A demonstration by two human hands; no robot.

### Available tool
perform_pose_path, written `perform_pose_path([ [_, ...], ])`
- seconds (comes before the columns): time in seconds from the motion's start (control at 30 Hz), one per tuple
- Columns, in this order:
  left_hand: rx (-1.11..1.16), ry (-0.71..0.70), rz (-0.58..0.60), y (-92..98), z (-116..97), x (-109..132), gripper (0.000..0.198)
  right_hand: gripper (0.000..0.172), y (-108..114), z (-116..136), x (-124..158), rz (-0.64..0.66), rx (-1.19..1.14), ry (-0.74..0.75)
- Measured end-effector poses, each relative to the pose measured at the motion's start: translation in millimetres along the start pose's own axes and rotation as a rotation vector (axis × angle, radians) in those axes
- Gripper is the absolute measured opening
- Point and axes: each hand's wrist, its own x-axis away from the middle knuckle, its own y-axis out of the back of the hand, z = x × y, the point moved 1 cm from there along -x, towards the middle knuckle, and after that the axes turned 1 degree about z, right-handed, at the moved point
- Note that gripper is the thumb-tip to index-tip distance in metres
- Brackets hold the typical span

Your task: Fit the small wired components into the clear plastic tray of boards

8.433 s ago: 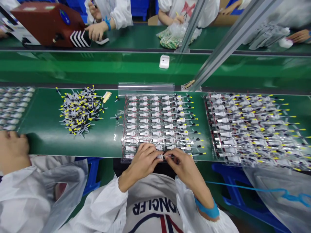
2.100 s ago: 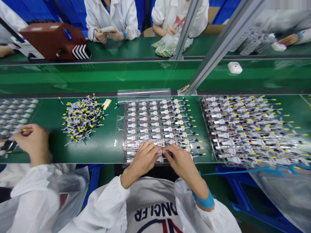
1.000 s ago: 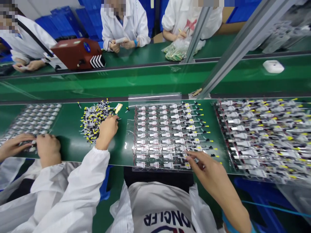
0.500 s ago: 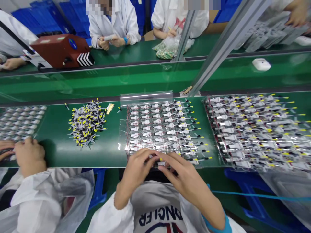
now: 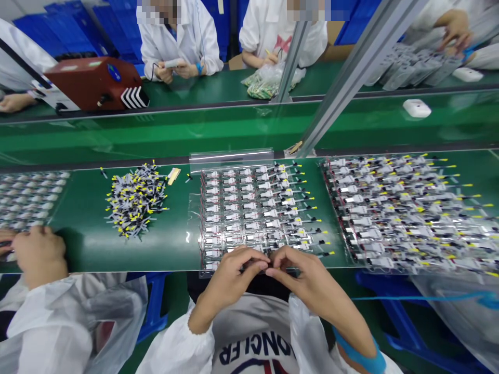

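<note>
My left hand (image 5: 236, 272) and my right hand (image 5: 300, 270) meet at the front edge of the green bench, fingertips nearly touching. Both are closed in a pinch; whatever lies between the fingers is too small and hidden to name. Just beyond them lies a clear tray (image 5: 233, 213) with rows of small white parts with red wires. Along its right columns, black-and-yellow-tipped pieces stick out. A pile of grey, black and yellow pieces (image 5: 136, 200) sits to the left of the tray.
A second filled tray (image 5: 374, 208) is at the right. At the left, a co-worker's hand (image 5: 41, 254) rests by another tray (image 5: 33, 195). A metal post (image 5: 339, 78) rises behind the bench. Across it are a red-brown machine (image 5: 95, 83), several people and a white case (image 5: 417, 108).
Both my hands have shifted slightly right and nearer to me, showing more of the tray's front left corner. My fingertips have drawn into a tighter pinch. The view has moved slightly.
</note>
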Motion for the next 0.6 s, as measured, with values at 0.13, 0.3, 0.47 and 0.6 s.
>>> perform_pose_path([
  [0.13, -0.025, -0.016, -0.018, 5.6, 4.2, -3.9, 0.021, 0.018, 7.4, -3.1, 0.9, -0.082, -0.020, 0.012],
  [0.3, -0.632, -0.101, -0.018, 8.8, 20.9, -16.9, 0.026, 0.030, 14.1, -16.4, -0.4, -0.223, 0.041, 0.028],
  [0.47, -0.922, -0.149, 0.124, 4.1, 30.2, -29.4, 0.040, 0.027, 14.7, -26.1, -0.5, -0.297, 0.120, 0.006],
  [0.6, -0.971, -0.242, 0.207, 11.3, 32.4, -37.1, 0.051, 0.024, 13.1, -27.7, 0.4, -0.315, 0.102, -0.027],
])
